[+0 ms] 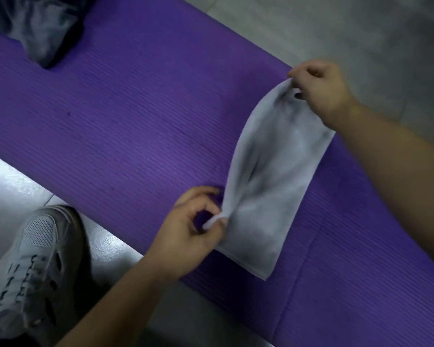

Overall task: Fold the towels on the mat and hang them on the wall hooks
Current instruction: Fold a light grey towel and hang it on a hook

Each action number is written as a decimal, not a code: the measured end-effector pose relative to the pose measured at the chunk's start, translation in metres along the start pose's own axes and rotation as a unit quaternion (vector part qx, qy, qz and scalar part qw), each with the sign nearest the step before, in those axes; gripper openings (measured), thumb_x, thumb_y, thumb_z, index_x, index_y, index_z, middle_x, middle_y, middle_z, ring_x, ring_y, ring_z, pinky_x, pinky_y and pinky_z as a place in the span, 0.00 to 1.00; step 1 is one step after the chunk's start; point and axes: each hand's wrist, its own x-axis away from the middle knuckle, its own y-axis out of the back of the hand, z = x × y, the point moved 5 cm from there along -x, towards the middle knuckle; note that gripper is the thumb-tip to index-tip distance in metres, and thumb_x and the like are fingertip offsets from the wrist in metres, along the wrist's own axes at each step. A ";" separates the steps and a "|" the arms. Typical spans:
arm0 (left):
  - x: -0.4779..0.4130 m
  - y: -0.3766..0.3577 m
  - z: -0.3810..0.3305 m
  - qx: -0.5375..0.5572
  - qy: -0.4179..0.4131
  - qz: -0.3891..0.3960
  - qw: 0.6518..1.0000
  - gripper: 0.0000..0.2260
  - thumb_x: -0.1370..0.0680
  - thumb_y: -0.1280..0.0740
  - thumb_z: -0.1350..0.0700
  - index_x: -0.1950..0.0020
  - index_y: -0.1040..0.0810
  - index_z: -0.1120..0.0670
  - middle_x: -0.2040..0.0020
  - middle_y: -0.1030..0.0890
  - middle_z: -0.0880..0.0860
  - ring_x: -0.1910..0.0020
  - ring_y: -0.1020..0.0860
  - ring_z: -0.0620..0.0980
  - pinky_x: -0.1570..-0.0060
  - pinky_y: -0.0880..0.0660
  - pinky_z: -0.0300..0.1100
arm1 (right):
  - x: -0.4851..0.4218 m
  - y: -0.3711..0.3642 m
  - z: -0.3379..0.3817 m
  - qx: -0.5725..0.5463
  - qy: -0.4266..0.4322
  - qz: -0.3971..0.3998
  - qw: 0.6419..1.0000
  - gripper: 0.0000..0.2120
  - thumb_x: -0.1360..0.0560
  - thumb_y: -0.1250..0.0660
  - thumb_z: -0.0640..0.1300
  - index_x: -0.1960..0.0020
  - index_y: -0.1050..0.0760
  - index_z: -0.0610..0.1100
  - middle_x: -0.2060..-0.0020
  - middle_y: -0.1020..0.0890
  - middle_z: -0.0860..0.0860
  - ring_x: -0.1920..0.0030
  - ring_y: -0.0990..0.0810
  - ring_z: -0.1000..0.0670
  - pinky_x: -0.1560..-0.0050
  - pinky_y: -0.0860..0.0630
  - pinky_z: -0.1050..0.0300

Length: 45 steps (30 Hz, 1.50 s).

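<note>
Two hands hold one pale grey towel (273,176) stretched over the purple mat (115,126) at the right of the frame: the right hand (321,93) pinches its far corner at the upper right, and the left hand (191,231) pinches its near corner at lower centre, fingers curled round the cloth. Below them the towel's free edge lies on the mat. Another darker, crumpled towel (40,26) lies on the mat at the upper left, and a grey shoe (30,266) rests on the floor (361,28) at the lower left.

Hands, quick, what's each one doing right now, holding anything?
Left hand: closed, pinching the near corner of the towel.
Right hand: closed, pinching the towel's far corner.
</note>
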 end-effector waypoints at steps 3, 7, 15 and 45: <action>0.006 -0.046 -0.011 -0.079 -0.106 0.099 0.986 0.04 0.25 0.28 0.54 0.55 0.20 0.53 0.24 0.32 0.43 0.22 0.42 0.42 0.24 0.40 0.47 | 0.026 0.028 -0.029 -0.030 -0.024 -0.059 0.998 0.08 0.28 0.31 0.52 0.63 0.19 0.50 0.62 0.18 0.47 0.59 0.19 0.51 0.48 0.19 0.44; 0.012 -0.093 0.004 -0.270 -0.167 0.151 0.936 0.06 0.21 0.35 0.47 0.55 0.24 0.48 0.21 0.38 0.45 0.19 0.52 0.45 0.22 0.53 0.59 | 0.046 0.050 -0.076 -0.014 -0.055 -0.098 0.994 0.07 0.28 0.30 0.49 0.54 0.17 0.46 0.59 0.17 0.52 0.60 0.22 0.62 0.49 0.25 0.62; 0.034 -0.111 0.019 -0.424 -0.168 0.190 0.869 0.17 0.17 0.49 0.41 0.35 0.27 0.44 0.18 0.45 0.48 0.19 0.55 0.48 0.23 0.54 0.60 | 0.066 0.045 -0.126 0.198 -0.042 -0.034 0.979 0.23 0.26 0.31 0.55 0.36 0.22 0.44 0.34 0.27 0.46 0.32 0.31 0.48 0.34 0.45 0.71; -0.016 -0.136 0.030 -0.571 -0.121 0.115 0.804 0.39 0.23 0.49 0.28 0.18 0.49 0.47 0.18 0.54 0.59 0.19 0.58 0.58 0.25 0.52 0.65 | 0.051 -0.014 -0.101 0.443 0.017 0.061 0.894 0.45 0.26 0.56 0.75 0.19 0.57 0.50 0.19 0.55 0.54 0.20 0.56 0.43 0.24 0.53 0.37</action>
